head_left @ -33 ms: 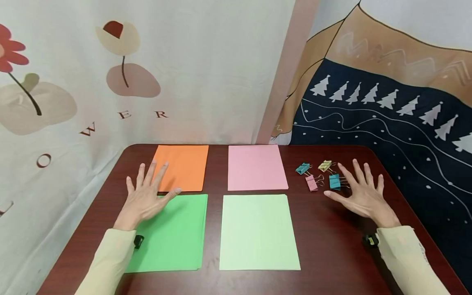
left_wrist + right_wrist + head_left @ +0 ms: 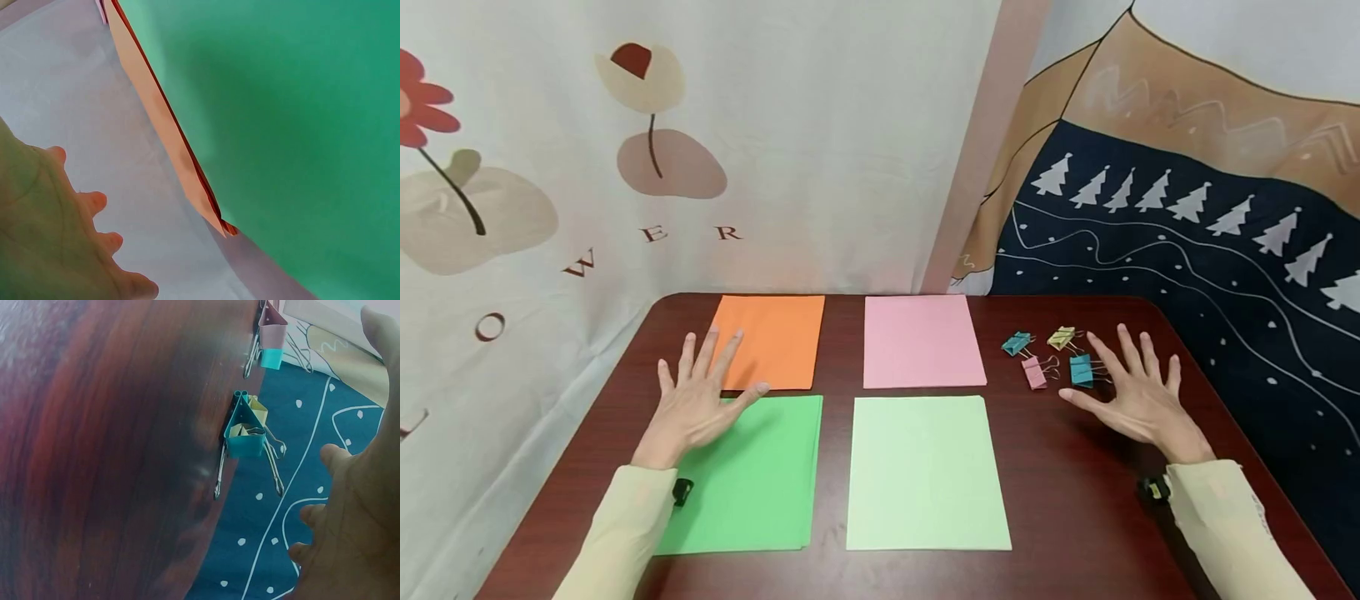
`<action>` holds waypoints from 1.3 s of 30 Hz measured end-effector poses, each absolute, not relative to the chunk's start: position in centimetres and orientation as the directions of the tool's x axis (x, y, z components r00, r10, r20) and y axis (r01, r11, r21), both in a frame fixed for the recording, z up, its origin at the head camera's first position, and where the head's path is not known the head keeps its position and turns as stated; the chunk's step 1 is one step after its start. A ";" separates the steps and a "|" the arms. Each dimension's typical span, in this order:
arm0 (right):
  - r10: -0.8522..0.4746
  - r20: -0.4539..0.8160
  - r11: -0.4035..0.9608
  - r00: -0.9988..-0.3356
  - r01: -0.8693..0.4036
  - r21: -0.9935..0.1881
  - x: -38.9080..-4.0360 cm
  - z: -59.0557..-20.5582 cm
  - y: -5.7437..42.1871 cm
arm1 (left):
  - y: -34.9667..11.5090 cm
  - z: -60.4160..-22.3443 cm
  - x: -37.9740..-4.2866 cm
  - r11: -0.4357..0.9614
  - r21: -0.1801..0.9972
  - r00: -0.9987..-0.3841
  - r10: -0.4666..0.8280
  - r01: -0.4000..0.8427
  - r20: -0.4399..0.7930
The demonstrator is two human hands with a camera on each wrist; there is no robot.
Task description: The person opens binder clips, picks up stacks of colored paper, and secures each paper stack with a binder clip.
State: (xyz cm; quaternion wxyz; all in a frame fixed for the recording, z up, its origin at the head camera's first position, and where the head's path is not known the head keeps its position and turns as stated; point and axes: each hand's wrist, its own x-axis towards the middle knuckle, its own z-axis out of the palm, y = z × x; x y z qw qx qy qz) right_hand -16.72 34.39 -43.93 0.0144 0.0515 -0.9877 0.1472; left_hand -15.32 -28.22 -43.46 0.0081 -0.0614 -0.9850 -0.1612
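Observation:
My left hand (image 2: 696, 408) is spread with straight fingers over the bright green paper stack (image 2: 760, 492) and the near-left part of the orange paper (image 2: 786, 342). In the left wrist view its palm (image 2: 56, 231) faces the camera, holding nothing. At the right, my right hand (image 2: 1138, 400) is likewise spread and holds nothing. Its thumb and index finger are beside a blue binder clip (image 2: 1081, 371). Near that clip lie a yellow binder clip (image 2: 1062, 337), a pink one (image 2: 1034, 373) and a smaller teal one (image 2: 1017, 342). The right wrist view shows the blue clip (image 2: 245, 447) standing with its wire handles spread.
Pink paper (image 2: 922, 342) lies at the back middle of the dark wooden table (image 2: 1052, 508), with a pale green stack (image 2: 925, 475) in front of it. A white printed curtain (image 2: 820, 167) and a navy cloth with trees (image 2: 1150, 242) hang around the table.

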 end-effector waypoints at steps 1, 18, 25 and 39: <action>-0.098 0.044 0.951 -0.994 -0.107 -0.291 -16.7 -43.9 34.4 | -28.3 -43.4 -15.3 0.941 0.317 -0.992 0.117 0.122 0.034; -0.114 -0.013 0.894 -0.993 -0.097 -0.437 -17.7 -43.4 34.7 | -29.5 -42.6 -16.8 0.905 0.421 -0.996 0.077 0.054 -0.039; -0.106 -0.097 0.849 -0.990 -0.039 -0.526 -18.1 -43.4 35.6 | -29.5 -42.2 -19.0 0.877 0.481 -0.995 0.067 0.020 -0.080; -0.056 -0.204 0.800 -0.977 0.079 -0.595 -19.3 -44.0 36.3 | -30.8 -42.6 -23.9 0.853 0.522 -0.982 0.078 -0.025 -0.174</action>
